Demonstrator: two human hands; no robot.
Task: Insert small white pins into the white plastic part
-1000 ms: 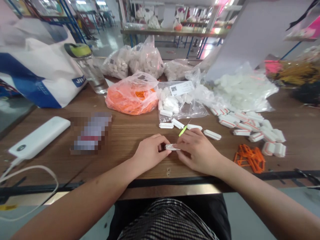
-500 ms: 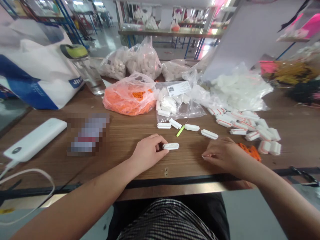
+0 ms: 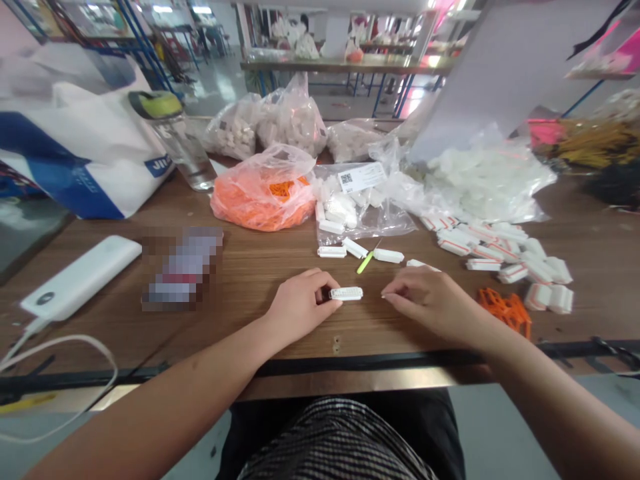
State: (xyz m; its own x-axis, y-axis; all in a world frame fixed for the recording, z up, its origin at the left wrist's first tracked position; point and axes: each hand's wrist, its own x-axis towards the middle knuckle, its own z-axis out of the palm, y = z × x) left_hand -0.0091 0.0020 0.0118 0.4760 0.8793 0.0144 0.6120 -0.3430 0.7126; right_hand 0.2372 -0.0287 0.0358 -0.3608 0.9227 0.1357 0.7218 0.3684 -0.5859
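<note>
My left hand [image 3: 306, 303] pinches one end of a white plastic connector housing [image 3: 347, 293], whose row of small openings faces up. To its right, my right hand [image 3: 430, 297] has thumb and forefinger pressed together, apart from that housing. Whether something tiny sits between those fingertips I cannot make out. Beyond the hands lie more white housings [image 3: 332, 252] and a small tool with a lime-green handle [image 3: 365, 262]. One housing [image 3: 420, 265] is partly covered by my right hand. Loose orange strips [image 3: 505, 310] lie beside my right wrist.
White housings with orange lines [image 3: 500, 250] are heaped at the right. Behind stand a bag of orange parts [image 3: 263, 193], a clear bag of white pieces [image 3: 345, 207] and a bottle [image 3: 183, 147]. A white power bank [image 3: 83, 273] with a cable lies left, near a blurred flat item [image 3: 185, 267].
My right hand has moved left, away from the orange strips and toward the housing in my left hand. My left hand keeps its hold. The whole view has shifted slightly.
</note>
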